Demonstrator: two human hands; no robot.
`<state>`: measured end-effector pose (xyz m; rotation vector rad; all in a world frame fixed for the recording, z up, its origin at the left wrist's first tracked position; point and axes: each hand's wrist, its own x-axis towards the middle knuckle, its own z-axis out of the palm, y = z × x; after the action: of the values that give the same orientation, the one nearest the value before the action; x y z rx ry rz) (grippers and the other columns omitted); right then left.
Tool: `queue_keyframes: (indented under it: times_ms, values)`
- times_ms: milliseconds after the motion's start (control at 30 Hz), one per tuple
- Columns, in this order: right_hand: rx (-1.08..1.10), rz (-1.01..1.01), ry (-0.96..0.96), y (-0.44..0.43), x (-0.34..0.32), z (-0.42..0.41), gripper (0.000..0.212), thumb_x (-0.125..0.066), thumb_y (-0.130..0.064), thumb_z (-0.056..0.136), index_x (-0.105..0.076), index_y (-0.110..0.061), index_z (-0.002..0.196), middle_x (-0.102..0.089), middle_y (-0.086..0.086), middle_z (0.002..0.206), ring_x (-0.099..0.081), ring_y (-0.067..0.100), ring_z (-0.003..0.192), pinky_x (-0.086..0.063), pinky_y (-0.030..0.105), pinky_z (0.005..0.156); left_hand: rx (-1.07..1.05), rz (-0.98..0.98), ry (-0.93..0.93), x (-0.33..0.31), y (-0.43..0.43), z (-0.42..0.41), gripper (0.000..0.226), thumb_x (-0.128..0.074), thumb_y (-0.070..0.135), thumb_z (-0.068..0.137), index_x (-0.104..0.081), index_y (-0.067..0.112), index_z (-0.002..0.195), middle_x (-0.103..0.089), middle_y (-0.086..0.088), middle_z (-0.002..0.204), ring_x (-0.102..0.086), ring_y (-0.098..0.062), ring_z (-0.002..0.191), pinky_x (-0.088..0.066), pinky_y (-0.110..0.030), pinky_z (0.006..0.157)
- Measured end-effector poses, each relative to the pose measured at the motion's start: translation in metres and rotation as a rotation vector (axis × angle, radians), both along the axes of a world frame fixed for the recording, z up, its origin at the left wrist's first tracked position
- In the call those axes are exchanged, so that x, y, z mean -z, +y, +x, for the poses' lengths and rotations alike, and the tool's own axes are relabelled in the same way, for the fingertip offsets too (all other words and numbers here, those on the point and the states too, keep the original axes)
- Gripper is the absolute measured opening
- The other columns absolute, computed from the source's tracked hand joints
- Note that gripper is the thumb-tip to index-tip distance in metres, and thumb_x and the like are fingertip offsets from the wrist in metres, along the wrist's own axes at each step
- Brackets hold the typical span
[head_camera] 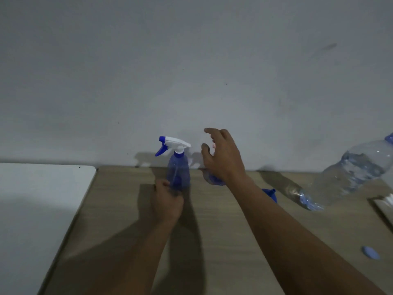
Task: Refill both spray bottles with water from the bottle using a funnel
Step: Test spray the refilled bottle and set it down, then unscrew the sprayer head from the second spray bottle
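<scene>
**1. White surface** (42,188). Abuts the wooden table (212,241) on its left side.

**2. Left hand** (168,202). Your fingers are curled round the foot of the first spray bottle, gripping it low.

**3. First spray bottle** (178,173). Translucent blue, upright near the wall, with its trigger head screwed on and the nozzle pointing left.
- Risk: gripped only at the foot, it looks top-heavy. A hard twist on the head could tip it towards its neighbour.

**4. Right hand** (223,156). Your fingers are spread and bent, holding nothing. The hand is raised just right of the first bottle's trigger head.

**5. Second spray bottle** (214,180). Stands directly behind your right hand and wrist, so only its blue lower body shows. You cannot tell whether the palm touches it.
- Risk: your own hand hides it, so a quick closing of the fingers could knock it over rather than catch it.

**6. Funnel** (270,194). Blue, on the table and half hidden behind your right forearm.
- Risk: drawing that arm back low could sweep it off its spot.

**7. Water bottle** (350,173). Large, clear and partly full, at the far right and well apart from both hands. Its mouth is at the frame edge, so you cannot tell whether it is capped.

**8. Blue cap** (371,252). Lies loose near the front right of the table.
- Risk: if this cap belongs to the water bottle, a bump would spill it.
</scene>
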<state>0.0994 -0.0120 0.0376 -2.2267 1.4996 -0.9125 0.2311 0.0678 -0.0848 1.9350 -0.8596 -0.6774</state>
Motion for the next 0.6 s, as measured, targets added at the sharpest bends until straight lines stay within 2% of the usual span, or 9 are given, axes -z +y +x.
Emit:
queue_keyframes:
  times_ms: [100, 167, 233, 333, 400, 467, 533, 567, 600]
  values:
    - [0.101, 0.079, 0.116, -0.009, 0.004, -0.026, 0.052, -0.058, -0.016, 0.093, -0.048, -0.021, 0.144, -0.047, 0.007, 0.142, -0.045, 0.026, 0.130, -0.048, 0.039, 0.100, 0.258, 0.076, 0.024, 0.005, -0.008, -0.035, 0.018, -0.066, 0.001, 0.080, -0.056, 0.016, 0.085, -0.063, 0.000, 0.081, -0.062, -0.025, 0.082, -0.049, -0.033, 0.072]
    - [0.123, 0.240, 0.174, -0.016, 0.013, -0.039, 0.059, -0.059, -0.015, 0.094, -0.040, -0.023, 0.149, -0.041, 0.009, 0.148, -0.043, 0.030, 0.134, -0.046, 0.042, 0.104, 0.384, 0.048, 0.099, 0.006, -0.023, -0.052, 0.016, -0.067, 0.009, 0.083, -0.059, 0.016, 0.095, -0.066, -0.002, 0.098, -0.064, -0.027, 0.096, -0.054, -0.042, 0.087]
    - [0.116, 0.309, 0.184, -0.021, 0.022, -0.048, 0.056, -0.059, -0.013, 0.097, -0.040, -0.023, 0.149, -0.043, 0.009, 0.148, -0.045, 0.029, 0.132, -0.046, 0.040, 0.104, 0.415, 0.022, 0.087, 0.003, -0.040, -0.064, 0.029, -0.071, 0.017, 0.084, -0.058, 0.015, 0.111, -0.062, -0.002, 0.106, -0.061, -0.022, 0.097, -0.053, -0.040, 0.090]
    - [0.147, 0.231, 0.185, -0.026, 0.031, -0.055, 0.039, -0.060, -0.012, 0.098, -0.051, -0.021, 0.135, -0.052, 0.008, 0.133, -0.053, 0.025, 0.118, -0.048, 0.032, 0.094, 0.331, 0.003, 0.279, 0.001, -0.064, -0.074, 0.024, -0.060, 0.027, 0.095, -0.058, 0.008, 0.110, -0.064, -0.012, 0.096, -0.062, -0.019, 0.084, -0.055, -0.031, 0.077]
    - [0.124, 0.235, 0.164, -0.029, 0.032, -0.058, 0.030, -0.060, -0.013, 0.098, -0.054, -0.020, 0.127, -0.055, 0.007, 0.122, -0.055, 0.022, 0.103, -0.047, 0.028, 0.085, 0.336, 0.026, 0.317, 0.005, -0.073, -0.076, 0.030, -0.060, 0.034, 0.094, -0.063, 0.006, 0.105, -0.068, -0.017, 0.097, -0.065, -0.025, 0.087, -0.055, -0.036, 0.086]
    - [0.081, 0.274, 0.129, -0.028, 0.031, -0.062, 0.026, -0.061, -0.010, 0.097, -0.054, -0.020, 0.120, -0.058, 0.005, 0.113, -0.057, 0.021, 0.096, -0.046, 0.027, 0.079, 0.383, 0.039, 0.212, -0.002, -0.072, -0.084, 0.024, -0.057, 0.032, 0.095, -0.064, 0.009, 0.098, -0.067, -0.015, 0.093, -0.064, -0.027, 0.089, -0.052, -0.040, 0.094]
    - [0.048, 0.289, 0.110, -0.022, 0.030, -0.069, 0.024, -0.062, -0.007, 0.095, -0.056, -0.020, 0.114, -0.060, 0.002, 0.106, -0.058, 0.019, 0.093, -0.044, 0.025, 0.074, 0.488, -0.028, 0.079, -0.013, -0.063, -0.094, 0.016, -0.051, 0.024, 0.099, -0.061, 0.015, 0.091, -0.066, -0.007, 0.084, -0.063, -0.015, 0.078, -0.051, -0.027, 0.087]
    - [0.030, 0.289, 0.096, -0.016, 0.029, -0.073, 0.023, -0.062, -0.006, 0.094, -0.057, -0.019, 0.112, -0.060, 0.001, 0.104, -0.058, 0.019, 0.091, -0.044, 0.025, 0.073, 0.512, -0.071, 0.078, -0.016, -0.059, -0.099, 0.024, -0.046, 0.019, 0.101, -0.061, 0.017, 0.082, -0.065, 0.000, 0.072, -0.060, -0.007, 0.065, -0.048, -0.021, 0.076]
    - [0.012, 0.289, 0.081, -0.010, 0.027, -0.078, 0.022, -0.062, -0.006, 0.094, -0.057, -0.019, 0.111, -0.060, 0.000, 0.103, -0.058, 0.018, 0.091, -0.044, 0.025, 0.073, 0.522, -0.121, 0.060, -0.017, -0.054, -0.102, 0.041, -0.041, 0.016, 0.102, -0.064, 0.017, 0.068, -0.063, 0.002, 0.060, -0.058, -0.005, 0.055, -0.044, -0.023, 0.068]
